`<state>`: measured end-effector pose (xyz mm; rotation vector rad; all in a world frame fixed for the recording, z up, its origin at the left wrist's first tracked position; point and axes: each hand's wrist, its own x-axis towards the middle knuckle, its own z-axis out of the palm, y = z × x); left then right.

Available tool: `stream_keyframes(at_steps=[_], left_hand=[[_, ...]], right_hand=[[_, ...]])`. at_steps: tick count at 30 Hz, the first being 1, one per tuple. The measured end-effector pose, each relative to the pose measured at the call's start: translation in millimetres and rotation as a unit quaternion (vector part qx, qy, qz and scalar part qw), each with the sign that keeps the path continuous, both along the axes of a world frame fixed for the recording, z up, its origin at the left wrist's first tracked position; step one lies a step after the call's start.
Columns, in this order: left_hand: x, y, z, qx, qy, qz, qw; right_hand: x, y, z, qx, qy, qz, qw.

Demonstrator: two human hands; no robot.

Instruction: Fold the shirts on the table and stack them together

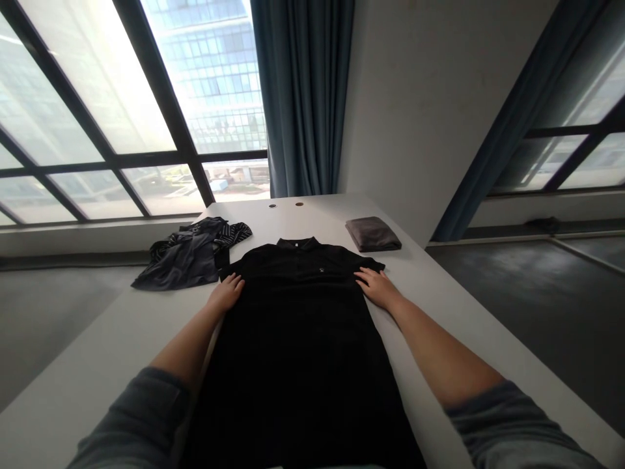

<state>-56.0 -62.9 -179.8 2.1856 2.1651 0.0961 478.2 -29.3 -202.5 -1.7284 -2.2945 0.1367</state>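
Note:
A black polo shirt (303,345) lies spread out on the white table, its collar pointing away from me and a small light logo on the chest. My left hand (227,292) rests on the left sleeve edge, fingers stretched out over the fabric. On the other side, my right hand (375,286) lies flat at the right sleeve, fingers spread on the cloth. The shirt's bottom hem runs toward the lower edge of the view.
A loose heap of dark and striped clothes (188,257) sits at the table's left edge. At the far right lies a folded grey-brown garment (373,233). The white table (463,339) reaches toward a blue curtain (305,98), with windows on the left.

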Motion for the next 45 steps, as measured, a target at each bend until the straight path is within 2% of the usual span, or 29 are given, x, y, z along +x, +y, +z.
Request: stream_keyframes(at_steps=[2,5,8,10,12,14,17,20,22,24,28,31,37,40,43,45], left_hand=[[-7,-19,-5.0,0.032,0.004,0.015,0.999],[-7,-43,-9.9,0.061,0.005,0.038,0.997],[-1,-63,-5.7,0.097,0.004,0.05,0.994],[5,-81,2.3,0.134,-0.004,0.025,0.991],[12,-108,13.4,0.143,-0.021,-0.044,0.989],[21,-142,25.4,0.111,-0.045,-0.141,0.983],[34,-205,40.3,0.037,-0.083,-0.248,0.965],[41,-263,47.3,-0.041,-0.125,-0.263,0.956],[41,-291,48.6,-0.078,-0.135,-0.243,0.957],[37,-309,48.8,-0.093,-0.132,-0.218,0.962],[27,-322,47.9,-0.096,-0.106,-0.207,0.968],[22,-326,45.9,-0.089,-0.1,-0.208,0.969],[2,-327,45.2,-0.098,-0.165,-0.196,0.962],[-4,-325,47.8,-0.077,-0.159,-0.198,0.964],[0,-325,56.3,-0.084,-0.148,-0.219,0.961],[5,-328,66.3,-0.088,-0.157,-0.225,0.957]], right_hand=[[3,-19,-2.7,-0.027,-0.038,0.001,0.999],[1,-32,0.9,-0.033,-0.07,-0.009,0.997],[-6,-37,11.5,-0.009,-0.06,-0.039,0.997],[-12,-48,20.2,0.032,-0.034,-0.037,0.998],[-18,-70,29.6,0.078,0.008,0.011,0.997],[-23,-105,39.0,0.101,0.061,0.099,0.988],[-25,-174,51.2,0.051,0.116,0.278,0.952],[-16,-238,57.9,-0.054,0.109,0.363,0.924],[-7,-267,58.3,-0.102,0.089,0.374,0.918],[1,-284,56.0,-0.099,0.081,0.37,0.92],[7,-296,52.1,-0.011,0.119,0.353,0.928],[10,-300,54.5,0.022,0.111,0.352,0.929],[27,-307,55.0,0.034,0.074,0.31,0.947],[28,-307,56.4,0.008,0.058,0.293,0.954],[25,-304,68.5,-0.019,0.039,0.277,0.96],[24,-304,82.2,-0.007,0.038,0.267,0.963]])
